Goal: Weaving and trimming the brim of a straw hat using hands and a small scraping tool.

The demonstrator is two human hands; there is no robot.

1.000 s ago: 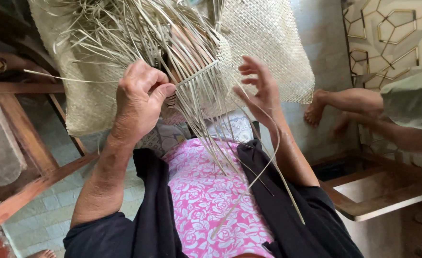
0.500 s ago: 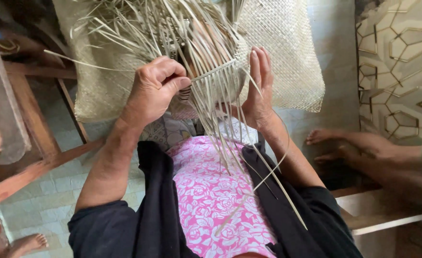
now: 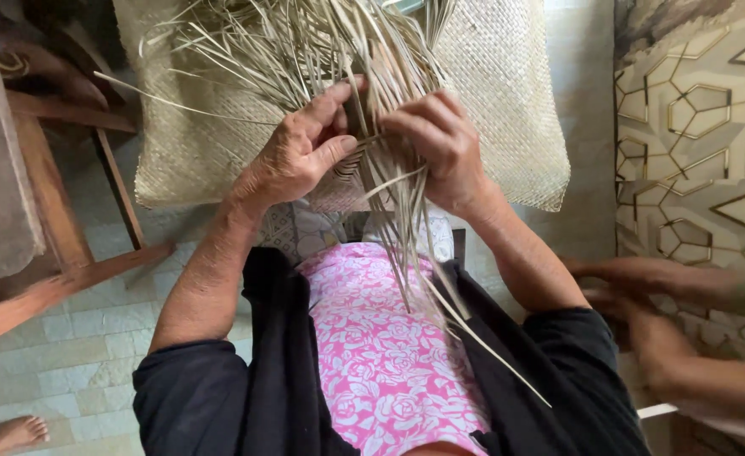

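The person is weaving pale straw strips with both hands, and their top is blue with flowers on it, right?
Not quite: the head view shows the flowered top is pink and white, not blue. The rest holds: the left hand and the right hand both grip the pale straw strips by the woven mat.

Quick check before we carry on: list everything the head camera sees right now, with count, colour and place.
Woven mat: one, pale straw, top centre, behind the hands.
Loose strips: many, pale straw, fanning up at top and trailing down over the lap.
Wooden frame: one, brown, left side.
Tiled floor: pale, lower left.
Patterned panel: beige with gold lines, right.
Bare foot: one, bottom left corner.
Another person's limbs: blurred, right edge.
Pink floral garment: one, centre bottom, between black sleeves.
Left hand: pinching strips at the mat's edge.
Right hand: gripping strips beside it.
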